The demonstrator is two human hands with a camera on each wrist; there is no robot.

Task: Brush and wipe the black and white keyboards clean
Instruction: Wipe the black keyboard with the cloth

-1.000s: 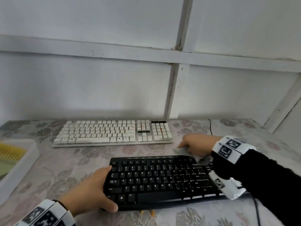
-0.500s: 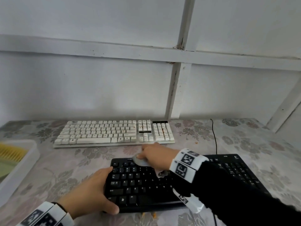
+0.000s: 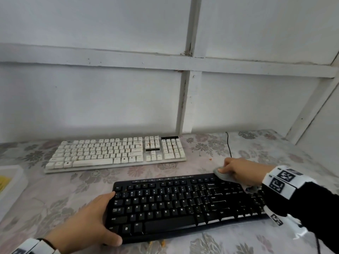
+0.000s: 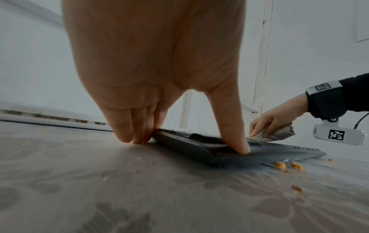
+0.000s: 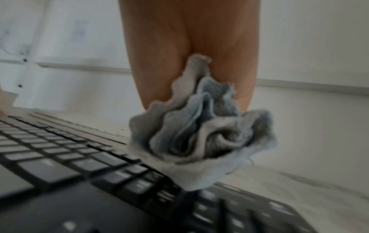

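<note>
The black keyboard (image 3: 174, 202) lies near me on the flowered tablecloth; it also shows from the side (image 4: 235, 151) and close up (image 5: 60, 165). My left hand (image 3: 88, 222) grips its left end, thumb on the front corner, fingers at the far edge (image 4: 127, 134). My right hand (image 3: 242, 171) holds a bunched grey cloth (image 3: 221, 174) on the keyboard's upper right edge; the cloth (image 5: 199, 134) bulges out below the palm and also shows from the left (image 4: 279, 134). Behind lies the white keyboard (image 3: 117, 153).
A white tray (image 3: 11, 182) with something yellow in it sits at the left edge. Orange crumbs (image 4: 287, 165) lie on the cloth by the black keyboard's front edge. A black cable (image 3: 228, 143) runs toward the white wall behind.
My right hand swept the cloth left along the keyboard's top row, then back to the right end. The left hand kept its hold on the left end.
</note>
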